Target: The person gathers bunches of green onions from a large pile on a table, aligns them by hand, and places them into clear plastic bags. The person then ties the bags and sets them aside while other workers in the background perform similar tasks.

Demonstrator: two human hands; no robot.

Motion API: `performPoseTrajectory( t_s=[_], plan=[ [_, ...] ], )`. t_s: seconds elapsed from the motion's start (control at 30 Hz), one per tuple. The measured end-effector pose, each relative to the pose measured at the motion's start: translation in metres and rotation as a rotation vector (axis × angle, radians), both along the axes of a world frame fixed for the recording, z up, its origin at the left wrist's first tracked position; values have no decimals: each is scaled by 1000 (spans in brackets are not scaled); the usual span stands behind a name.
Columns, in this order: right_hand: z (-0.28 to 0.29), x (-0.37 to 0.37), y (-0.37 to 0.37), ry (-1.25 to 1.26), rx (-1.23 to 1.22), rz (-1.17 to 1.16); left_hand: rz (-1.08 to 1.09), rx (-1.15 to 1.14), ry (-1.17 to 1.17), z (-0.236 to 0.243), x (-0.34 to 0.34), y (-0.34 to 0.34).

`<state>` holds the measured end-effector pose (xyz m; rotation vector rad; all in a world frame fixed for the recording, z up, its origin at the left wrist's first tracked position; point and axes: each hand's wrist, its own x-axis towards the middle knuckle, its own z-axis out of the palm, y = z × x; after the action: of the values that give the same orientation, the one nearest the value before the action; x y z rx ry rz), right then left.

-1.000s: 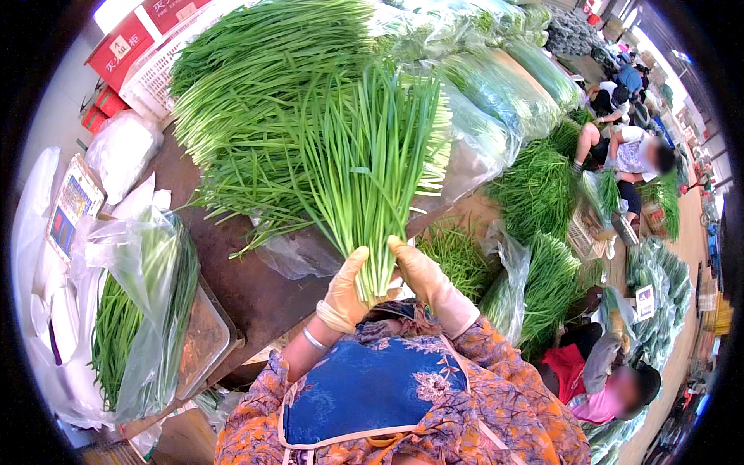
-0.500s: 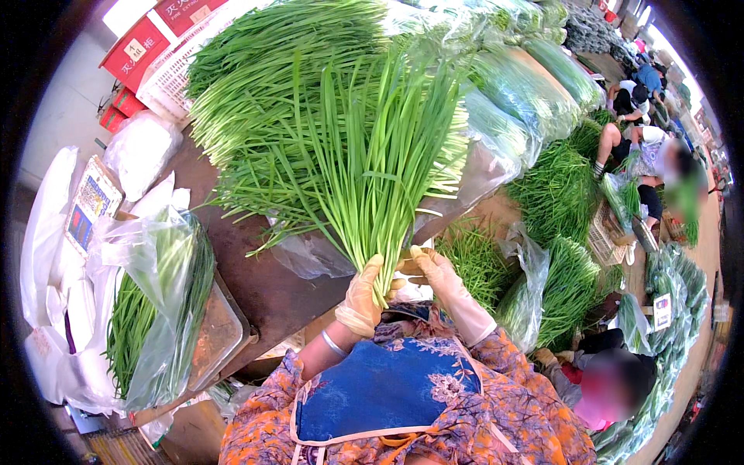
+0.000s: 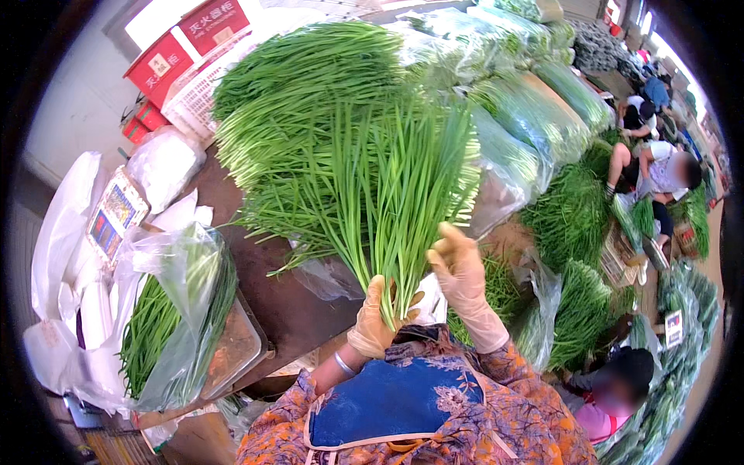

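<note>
My left hand [image 3: 374, 322], in a thin translucent glove, grips the base of a bunch of long green leaves [image 3: 391, 248], which fans upward. My right hand [image 3: 463, 271], also gloved, is raised just right of the bunch, its fingers bent and apart, with nothing visibly held. Behind the bunch lies a big heap of similar greens [image 3: 302, 77] on a dark brown tabletop [image 3: 267, 256].
At left are a clear bag of greens [image 3: 178, 310] and white plastic sheets [image 3: 66, 232]. Bagged bundles [image 3: 527, 116] are stacked behind. Co-workers [image 3: 643, 163] [image 3: 620, 395] sit among piles of greens at right. Red boxes [image 3: 159, 70] stand back left.
My right hand has let go of the bunch's base and moved up and to its right, fingers parting. My left hand still holds the bunch. The surroundings have shifted right and down in view.
</note>
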<state>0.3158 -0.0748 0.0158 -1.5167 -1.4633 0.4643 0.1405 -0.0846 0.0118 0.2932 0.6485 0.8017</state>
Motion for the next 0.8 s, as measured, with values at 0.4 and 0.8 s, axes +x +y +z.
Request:
performPoseTrajectory(
  t_s=[0.4, 0.8],
  plan=[
    [24, -41, 19, 147, 3, 184, -40, -16, -17, -13, -4, -1],
    [39, -7, 5, 726, -427, 106, -80, 20, -28, -15, -6, 6]
  ],
)
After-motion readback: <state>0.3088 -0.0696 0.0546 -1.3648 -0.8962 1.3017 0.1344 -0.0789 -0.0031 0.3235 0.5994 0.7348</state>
